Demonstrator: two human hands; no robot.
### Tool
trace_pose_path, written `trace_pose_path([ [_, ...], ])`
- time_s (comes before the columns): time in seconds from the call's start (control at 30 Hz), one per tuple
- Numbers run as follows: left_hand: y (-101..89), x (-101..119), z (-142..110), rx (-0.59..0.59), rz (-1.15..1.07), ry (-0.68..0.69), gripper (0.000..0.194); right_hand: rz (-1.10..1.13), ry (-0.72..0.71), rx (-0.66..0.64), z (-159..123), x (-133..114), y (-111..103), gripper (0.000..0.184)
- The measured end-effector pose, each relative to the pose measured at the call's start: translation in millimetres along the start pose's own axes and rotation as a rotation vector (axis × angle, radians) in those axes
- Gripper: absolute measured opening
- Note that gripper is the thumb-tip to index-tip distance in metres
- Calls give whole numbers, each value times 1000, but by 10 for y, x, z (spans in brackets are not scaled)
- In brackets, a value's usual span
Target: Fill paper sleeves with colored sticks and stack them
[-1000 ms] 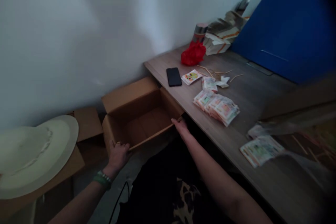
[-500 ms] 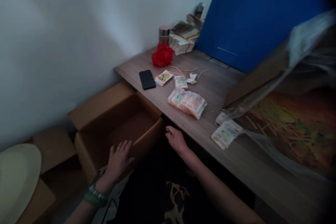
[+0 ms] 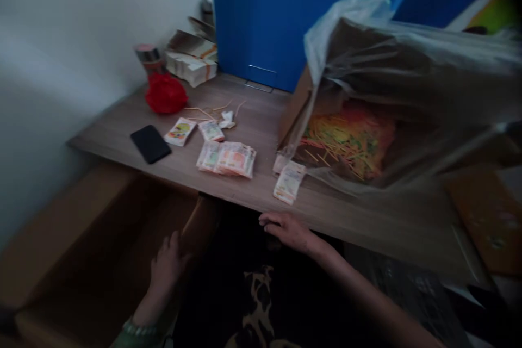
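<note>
My left hand (image 3: 167, 263) is open, its fingers spread over the near wall of an open cardboard box (image 3: 77, 223). Just off the table's front edge is my right hand (image 3: 287, 228), loosely curved with the fingers apart and nothing visible in it. Beyond it on the table (image 3: 253, 196) lies a small stack of printed packets (image 3: 289, 182). A longer row of similar packets (image 3: 227, 159) lies to its left, with a smaller bundle (image 3: 211, 130) behind. The box's floor is in deep shadow.
A black phone (image 3: 150, 143), a printed card stack (image 3: 180, 131) and a red plastic bag (image 3: 166, 93) lie at left. White bundles (image 3: 191, 68) stand by the wall. A plastic-lined carton (image 3: 296, 111) on its side holds many thin coloured sticks (image 3: 346, 138). A blue panel (image 3: 256, 16) rises behind.
The view has swung right, bringing more of the plastic-lined carton into sight. My left hand stays by the box wall; my right hand remains near the table edge, fingers pointing more to the left.
</note>
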State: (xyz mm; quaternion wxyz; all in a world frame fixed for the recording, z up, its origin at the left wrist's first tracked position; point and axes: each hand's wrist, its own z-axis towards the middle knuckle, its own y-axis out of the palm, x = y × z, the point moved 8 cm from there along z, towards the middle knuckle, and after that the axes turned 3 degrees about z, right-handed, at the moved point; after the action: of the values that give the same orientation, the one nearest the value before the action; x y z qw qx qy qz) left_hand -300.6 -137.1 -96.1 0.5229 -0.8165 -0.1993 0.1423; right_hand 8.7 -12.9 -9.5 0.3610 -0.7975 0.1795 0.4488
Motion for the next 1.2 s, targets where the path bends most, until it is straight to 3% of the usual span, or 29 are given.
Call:
trace_pose_path([
  [0.03, -137, 137, 37, 41, -48, 41, 57, 40, 75, 68, -73, 130, -140, 24],
  [0.1, -473, 616, 62, 140, -185, 222, 45, 39, 217, 269, -208, 365, -469, 24],
  [0.17, -763, 1298, 8, 134, -349, 467, 31, -98, 319, 470, -298, 495, -794, 24],
  [0.23, -976, 2023, -60, 81, -409, 646, 25, -273, 415, 571, -297, 536, -1016, 26],
  [0.3, -1142, 2619, -42, 113, -349, 658, 29, -381, 508, 582, -215, 545, -1123, 29],
  [0.37, -1237, 3057, 38, 161, -266, 602, 33, -425, 534, 599, -106, 514, -1170, 31],
  [0.47, -1267, 3398, 174, 195, -231, 542, 30, -456, 461, 638, 20, 466, -1170, 31],
  [0.57, -1186, 3402, 292, 150, -326, 487, 9, -429, 377, 662, 27, 516, -1144, 29],
  [0.77, -1054, 3335, 337, -10, -725, 595, 14, -205, 248, 701, -91, 635, -1204, 30],
  [0.87, -1078, 3365, 219, 5, -606, 637, 21, -134, 230, 689, -104, 664, -1217, 36],
  [0.97, -1207, 3298, 66, 118, -393, 663, 20, -197, 289, 718, -142, 676, -1202, 41],
  [1.03, -1385, 3088, 29, 235, -330, 643, 23, -240, 267, 773, -185, 585, -1180, 41],
  [1.1, -1650, 2687, 102, 394, -301, 541, 27, -253, 181, 783, -174, 390, -1115, 37],
  [1.2, -2108, 1841, 433, 633, -238, 187, 41, -264, 90, 624, 89, 1, -933, 30],
])
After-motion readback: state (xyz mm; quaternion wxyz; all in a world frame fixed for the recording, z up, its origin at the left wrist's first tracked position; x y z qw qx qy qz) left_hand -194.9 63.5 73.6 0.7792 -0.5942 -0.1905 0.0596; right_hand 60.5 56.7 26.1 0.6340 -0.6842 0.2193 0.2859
